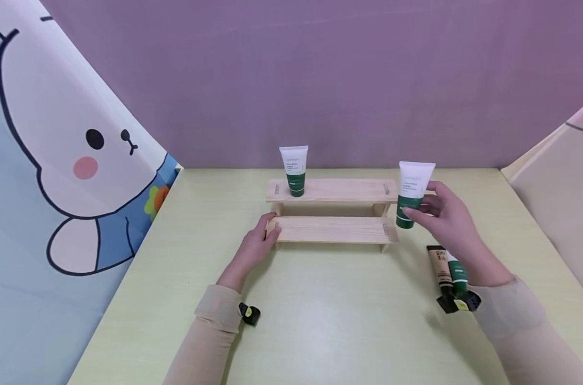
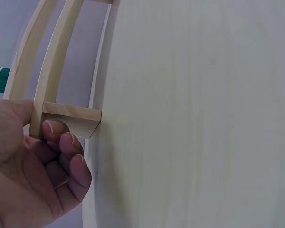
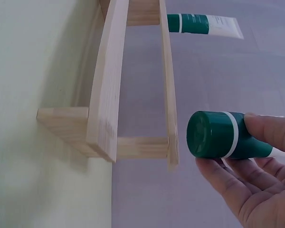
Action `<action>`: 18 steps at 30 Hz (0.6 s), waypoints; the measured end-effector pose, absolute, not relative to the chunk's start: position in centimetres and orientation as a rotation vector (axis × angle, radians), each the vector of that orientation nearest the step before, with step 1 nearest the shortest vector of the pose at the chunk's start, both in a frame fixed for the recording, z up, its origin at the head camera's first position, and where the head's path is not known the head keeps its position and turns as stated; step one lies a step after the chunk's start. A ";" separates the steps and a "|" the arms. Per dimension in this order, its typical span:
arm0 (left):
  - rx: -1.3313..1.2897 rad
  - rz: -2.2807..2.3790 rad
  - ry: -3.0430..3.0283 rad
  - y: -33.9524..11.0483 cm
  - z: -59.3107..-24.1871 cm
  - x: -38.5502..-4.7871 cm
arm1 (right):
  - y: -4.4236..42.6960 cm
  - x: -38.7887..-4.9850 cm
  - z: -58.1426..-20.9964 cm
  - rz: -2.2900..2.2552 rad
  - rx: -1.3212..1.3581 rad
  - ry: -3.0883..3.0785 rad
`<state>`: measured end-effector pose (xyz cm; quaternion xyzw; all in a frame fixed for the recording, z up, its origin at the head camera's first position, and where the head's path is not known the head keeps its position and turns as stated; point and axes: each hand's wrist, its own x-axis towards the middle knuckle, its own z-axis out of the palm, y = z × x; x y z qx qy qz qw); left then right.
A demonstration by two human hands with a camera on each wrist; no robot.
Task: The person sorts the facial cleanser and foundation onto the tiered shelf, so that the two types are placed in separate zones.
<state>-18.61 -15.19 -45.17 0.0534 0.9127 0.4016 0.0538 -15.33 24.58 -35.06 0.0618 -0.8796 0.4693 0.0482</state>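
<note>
Reaching forward, right grip [image 1: 447, 219] pinching cap-down tube [image 1: 412, 184], left grip [image 1: 254, 245] clasping wooden rack [image 1: 335, 230]

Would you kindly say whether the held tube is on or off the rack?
Off: the right hand holds the tube, visibly apart from the rack.

The held tube [image 1: 415, 184] is white and green, the shelf [image 1: 335, 230] light tan, the back cloth [image 1: 344, 80] plain purple.
</note>
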 end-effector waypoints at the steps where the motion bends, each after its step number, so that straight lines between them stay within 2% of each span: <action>1: 0.163 1.221 2.770 -15.1 -45.2 -18.6 | 24.4 -15.5 -35.1 1.438 0.207 -2.675; 18: 0.163 1.235 2.774 -15.0 -45.4 -18.6 | 18.7 -19.8 -34.4 1.629 0.368 -2.574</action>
